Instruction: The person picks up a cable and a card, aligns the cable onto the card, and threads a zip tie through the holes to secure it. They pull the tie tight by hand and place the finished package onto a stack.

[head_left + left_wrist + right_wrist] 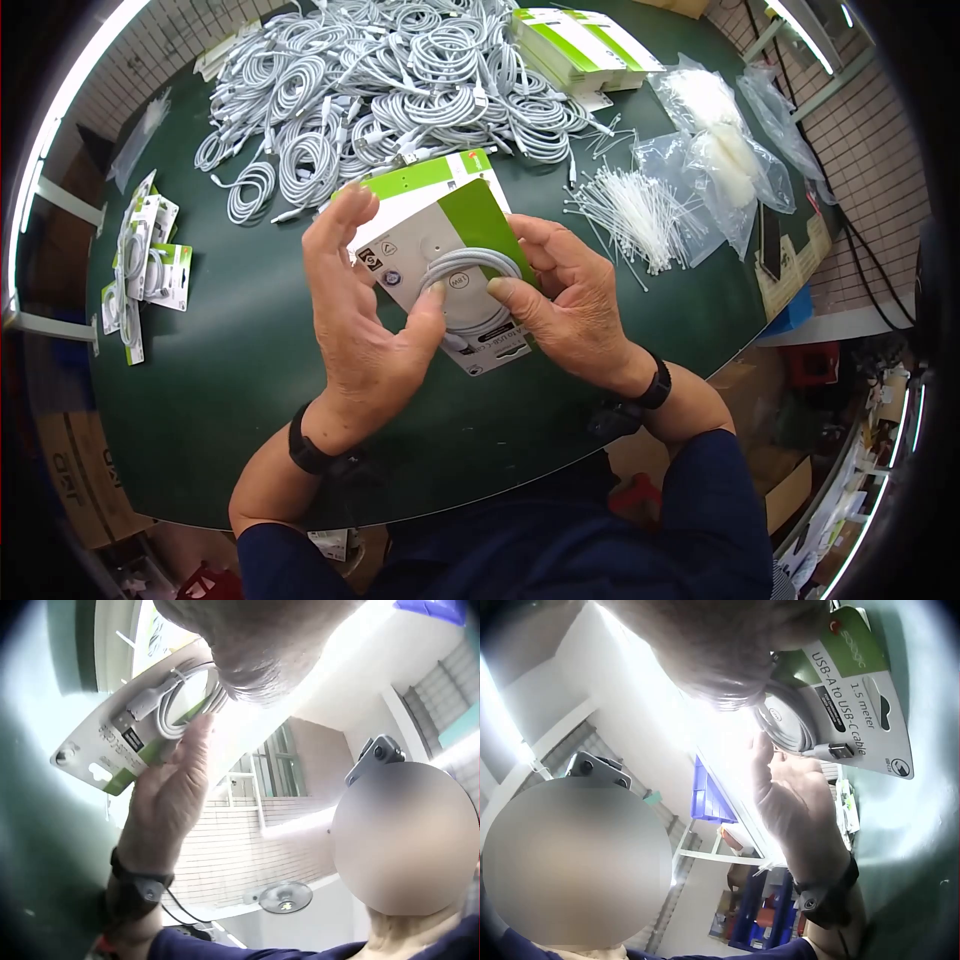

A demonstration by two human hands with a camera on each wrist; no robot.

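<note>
A white-and-green packaging card [472,215], printed "USB-A to USB-C cable" in the right wrist view, is tilted between both hands over the table. On its face lies a coiled pale grey USB cable [478,258]; the USB-A plug [840,751] sits along the card's printed end. My right hand [575,300] pinches the card and coil, thumb on the coil, fingers behind the card. The left hand [365,335] holds the opposite side, thumb pressing the coil, upper fingers extending past the card's edge. Another green-and-white card [425,176] is partly hidden behind the held one.
Beyond the hands, a large heap of coiled cables [370,75] covers the far table [240,400]. Stacked cards [575,50] stand at back right, near loose white zip ties [640,215] and plastic bags [725,160]. Several carded cables [145,255] lie at the left.
</note>
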